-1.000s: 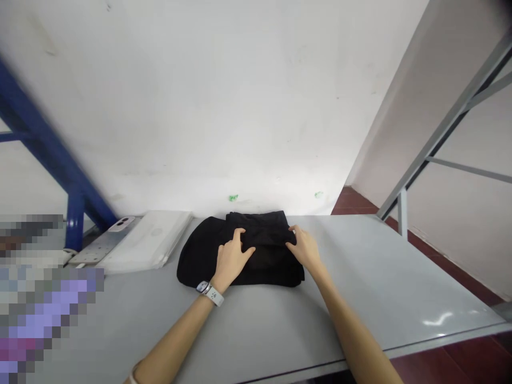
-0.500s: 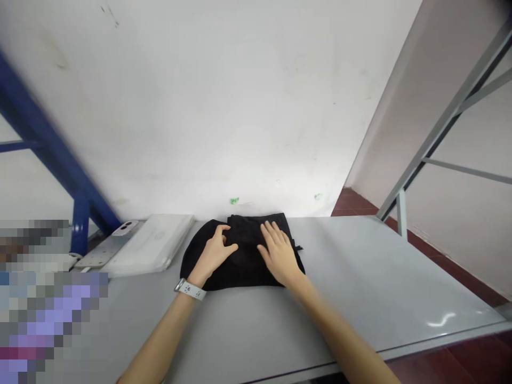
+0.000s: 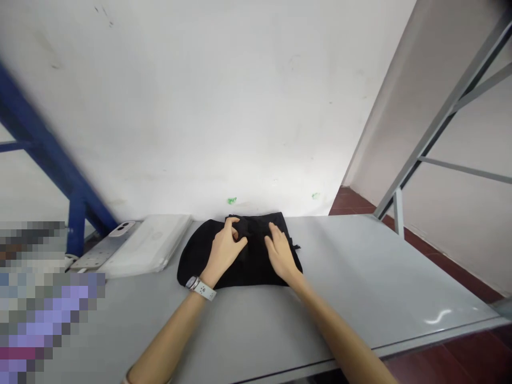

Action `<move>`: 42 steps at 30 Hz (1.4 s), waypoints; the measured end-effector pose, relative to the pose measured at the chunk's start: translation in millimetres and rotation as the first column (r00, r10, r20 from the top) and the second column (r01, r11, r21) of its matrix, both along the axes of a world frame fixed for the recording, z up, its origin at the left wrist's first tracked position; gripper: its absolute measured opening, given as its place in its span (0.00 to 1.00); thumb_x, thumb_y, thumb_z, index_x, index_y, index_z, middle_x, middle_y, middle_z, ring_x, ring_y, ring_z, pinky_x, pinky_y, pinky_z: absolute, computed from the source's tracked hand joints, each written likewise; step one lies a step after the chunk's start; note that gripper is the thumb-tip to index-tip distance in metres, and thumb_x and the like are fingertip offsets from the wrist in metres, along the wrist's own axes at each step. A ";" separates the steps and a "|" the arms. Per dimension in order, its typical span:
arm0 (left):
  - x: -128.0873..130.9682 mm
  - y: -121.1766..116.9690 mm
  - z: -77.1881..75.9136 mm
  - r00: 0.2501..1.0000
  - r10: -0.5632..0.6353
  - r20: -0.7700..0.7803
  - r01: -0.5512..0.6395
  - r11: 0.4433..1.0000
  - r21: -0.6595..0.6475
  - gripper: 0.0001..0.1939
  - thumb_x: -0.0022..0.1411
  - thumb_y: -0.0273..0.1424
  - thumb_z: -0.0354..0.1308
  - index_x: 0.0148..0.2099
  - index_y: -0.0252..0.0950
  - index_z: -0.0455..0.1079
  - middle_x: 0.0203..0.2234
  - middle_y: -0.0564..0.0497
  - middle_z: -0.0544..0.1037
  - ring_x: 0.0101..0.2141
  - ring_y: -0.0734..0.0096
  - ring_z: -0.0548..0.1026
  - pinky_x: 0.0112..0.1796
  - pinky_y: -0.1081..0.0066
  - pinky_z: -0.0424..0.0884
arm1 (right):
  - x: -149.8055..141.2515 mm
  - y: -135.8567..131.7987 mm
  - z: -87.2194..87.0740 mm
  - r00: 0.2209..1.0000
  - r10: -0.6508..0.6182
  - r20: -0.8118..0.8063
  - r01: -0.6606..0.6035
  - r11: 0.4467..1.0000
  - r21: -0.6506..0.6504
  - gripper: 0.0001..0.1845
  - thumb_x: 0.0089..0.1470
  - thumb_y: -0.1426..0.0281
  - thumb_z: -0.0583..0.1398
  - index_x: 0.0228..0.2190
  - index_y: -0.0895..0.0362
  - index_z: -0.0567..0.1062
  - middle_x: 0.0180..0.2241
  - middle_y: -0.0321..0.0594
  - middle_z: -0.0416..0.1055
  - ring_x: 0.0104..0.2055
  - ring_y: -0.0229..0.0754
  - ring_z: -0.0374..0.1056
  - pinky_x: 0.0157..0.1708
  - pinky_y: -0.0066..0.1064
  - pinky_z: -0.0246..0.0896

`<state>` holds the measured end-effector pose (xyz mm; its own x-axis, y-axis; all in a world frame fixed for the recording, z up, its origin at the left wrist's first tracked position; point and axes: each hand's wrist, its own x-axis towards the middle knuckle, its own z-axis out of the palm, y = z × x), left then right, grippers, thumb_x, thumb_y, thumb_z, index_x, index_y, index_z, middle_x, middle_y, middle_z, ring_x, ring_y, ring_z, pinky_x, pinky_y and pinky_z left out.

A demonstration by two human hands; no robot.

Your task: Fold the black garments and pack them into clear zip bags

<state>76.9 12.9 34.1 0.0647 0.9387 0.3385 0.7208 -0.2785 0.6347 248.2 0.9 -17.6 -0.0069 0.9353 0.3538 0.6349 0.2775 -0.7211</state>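
Note:
A folded piece of black cloth (image 3: 256, 272) lies on the grey table, rounded at its left end, with a smaller folded layer on top towards the wall. My left hand (image 3: 225, 248) rests on its upper left part. The fingers are curved and the thumb stands apart from them; a rumpled bit of the cloth lies beside the fingertips. My right hand (image 3: 281, 253) is on the right part of the cloth, fingers stretched out and open. A short dark end, like a cord or tag, sticks out at the cloth's right edge. A watch with a light strap (image 3: 202, 288) is on my left wrist.
Left of the cloth lie a stack of white, plastic-wrapped flat packs (image 3: 148, 245) and a phone (image 3: 122, 229) on a light flat object. A white wall (image 3: 240, 106) stands behind the grey table (image 3: 360, 277). Blue (image 3: 48, 144) and grey metal frames (image 3: 432, 133) flank it.
My left hand has moved right and slightly up across the cloth, over the left edge of the top layer. My right hand has shifted slightly right. The view has tilted a little.

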 end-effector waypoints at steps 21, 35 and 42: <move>80.7 1.8 -18.2 0.946 -0.142 -0.291 0.192 0.969 0.152 0.13 0.67 0.27 0.44 0.46 0.37 0.69 0.48 0.44 0.75 0.51 0.62 0.71 0.50 0.63 0.67 | 46.7 11.8 22.1 0.761 -0.295 -0.578 0.222 0.955 -0.194 0.32 0.59 0.54 0.46 0.58 0.58 0.60 0.62 0.44 0.56 0.64 0.46 0.52 0.61 0.37 0.50; 81.1 4.7 -65.3 0.836 -0.157 -0.525 0.133 0.988 -0.085 0.32 0.67 0.49 0.41 0.68 0.43 0.51 0.67 0.47 0.50 0.66 0.48 0.43 0.60 0.42 0.45 | 41.4 12.2 14.0 0.812 -0.226 -0.538 0.156 0.973 -0.172 0.32 0.59 0.52 0.45 0.58 0.58 0.61 0.62 0.46 0.57 0.64 0.46 0.52 0.62 0.40 0.49; 62.5 8.9 -50.8 0.925 -0.330 -0.189 0.294 0.935 -0.198 0.30 0.70 0.46 0.27 0.69 0.45 0.44 0.67 0.53 0.47 0.67 0.60 0.42 0.62 0.46 0.43 | 36.0 12.2 5.8 0.978 -0.065 -0.198 0.076 0.996 0.050 0.31 0.63 0.53 0.43 0.61 0.56 0.58 0.64 0.43 0.54 0.67 0.47 0.45 0.64 0.47 0.43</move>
